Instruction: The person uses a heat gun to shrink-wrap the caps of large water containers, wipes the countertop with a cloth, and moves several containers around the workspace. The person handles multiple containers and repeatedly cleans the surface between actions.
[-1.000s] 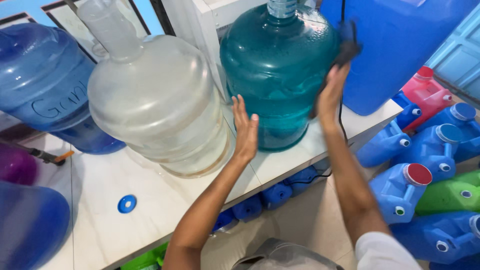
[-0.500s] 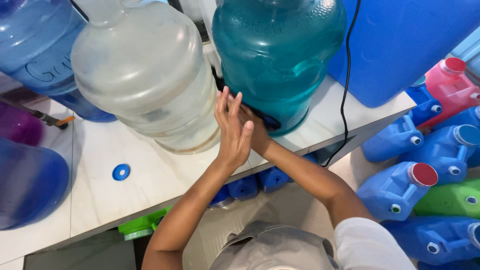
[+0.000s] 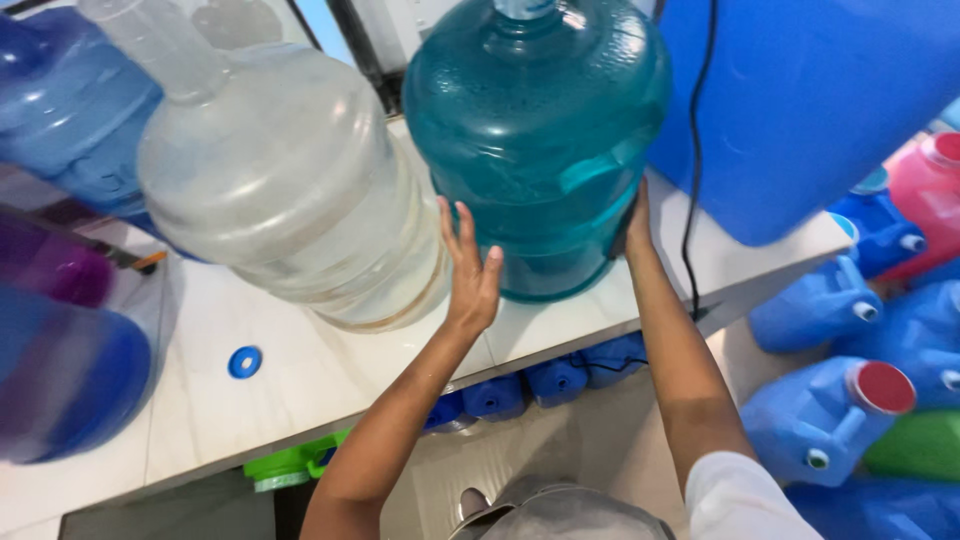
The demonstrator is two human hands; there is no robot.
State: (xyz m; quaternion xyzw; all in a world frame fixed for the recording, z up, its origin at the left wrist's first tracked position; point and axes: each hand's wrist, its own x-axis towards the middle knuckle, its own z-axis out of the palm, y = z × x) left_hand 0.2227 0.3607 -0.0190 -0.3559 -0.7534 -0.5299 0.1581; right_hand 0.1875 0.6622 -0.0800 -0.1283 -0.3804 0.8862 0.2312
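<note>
The teal water jug (image 3: 540, 140) stood upright on the white tiled counter (image 3: 330, 370), near its front edge. The left hand (image 3: 470, 270) pressed flat against its lower left side, fingers spread; the right hand (image 3: 632, 225) cupped its lower right side, fingers mostly hidden behind it. Just left of the teal jug stood one clear water jug (image 3: 285, 190), crowding the left hand. Beyond that stood one pale blue jug (image 3: 70, 110). One small blue cap (image 3: 244, 361) lay on the counter, well left of the teal jug. One black cable (image 3: 692, 200) hung just right of it.
</note>
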